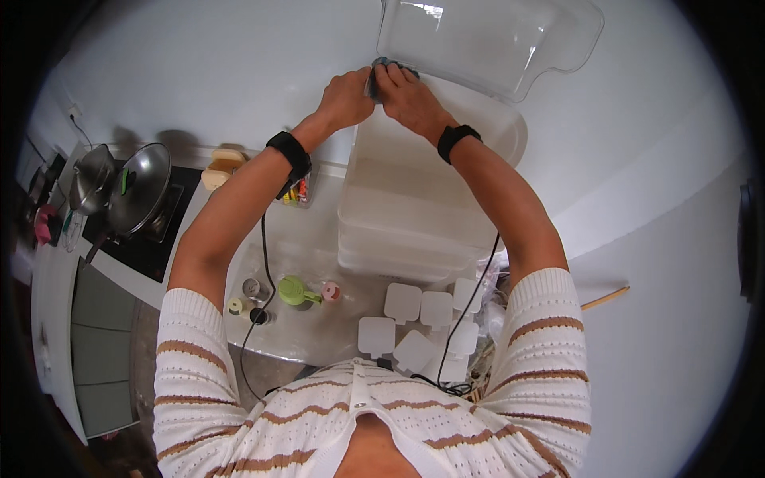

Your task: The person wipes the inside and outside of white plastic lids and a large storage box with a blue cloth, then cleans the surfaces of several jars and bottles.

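Note:
A dark blue-grey cloth (375, 89) is bunched at the far left end of a tall white plastic bin (412, 185), close to the edge of its raised clear plastic lid (478, 42). My right hand (412, 101) grips this cloth, fingers bent over it. Right beside it, my left hand (349, 100) is curled against the cloth's left side; its fingertips are hidden, so what it holds is unclear. Both wrists wear black bands. The bin's top is open, and the lid leans up toward the white wall.
Several white square containers (402, 303) stand before the bin. Left of them are a green lidded jug (293, 290) and small jars (255, 289). A lidded wok (140, 188) sits on the black cooktop (143, 257). Black cables (263, 239) hang across the view.

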### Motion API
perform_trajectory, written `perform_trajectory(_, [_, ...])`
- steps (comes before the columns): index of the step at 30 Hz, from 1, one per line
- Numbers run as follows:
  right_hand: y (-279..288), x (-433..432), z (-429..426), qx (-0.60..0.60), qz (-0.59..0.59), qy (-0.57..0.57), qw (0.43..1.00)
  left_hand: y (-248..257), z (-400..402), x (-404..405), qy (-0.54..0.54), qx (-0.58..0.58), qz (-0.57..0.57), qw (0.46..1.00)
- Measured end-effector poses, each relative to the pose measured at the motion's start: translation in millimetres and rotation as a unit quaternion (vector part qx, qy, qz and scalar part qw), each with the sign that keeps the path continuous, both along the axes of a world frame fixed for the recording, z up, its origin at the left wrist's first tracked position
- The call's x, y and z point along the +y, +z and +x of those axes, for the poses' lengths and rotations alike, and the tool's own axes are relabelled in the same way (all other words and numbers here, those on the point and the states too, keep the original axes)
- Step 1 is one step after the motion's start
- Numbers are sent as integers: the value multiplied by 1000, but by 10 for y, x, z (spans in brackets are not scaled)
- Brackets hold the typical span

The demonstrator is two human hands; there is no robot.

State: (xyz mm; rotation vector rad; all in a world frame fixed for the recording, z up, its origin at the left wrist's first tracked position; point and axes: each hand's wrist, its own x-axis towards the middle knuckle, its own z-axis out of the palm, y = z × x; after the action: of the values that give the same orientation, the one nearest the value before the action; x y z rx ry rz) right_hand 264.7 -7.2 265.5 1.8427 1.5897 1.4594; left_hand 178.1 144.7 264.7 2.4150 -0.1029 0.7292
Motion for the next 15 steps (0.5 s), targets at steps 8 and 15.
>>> perform_trajectory(8, [-39, -163, 53, -92, -38, -3, 995, -24, 76, 119, 9, -35, 15, 999])
perform_trajectory(15, [-10, -1365, 207, -68, -20, -285, 956, 128, -64, 40, 12, 34, 30, 999])
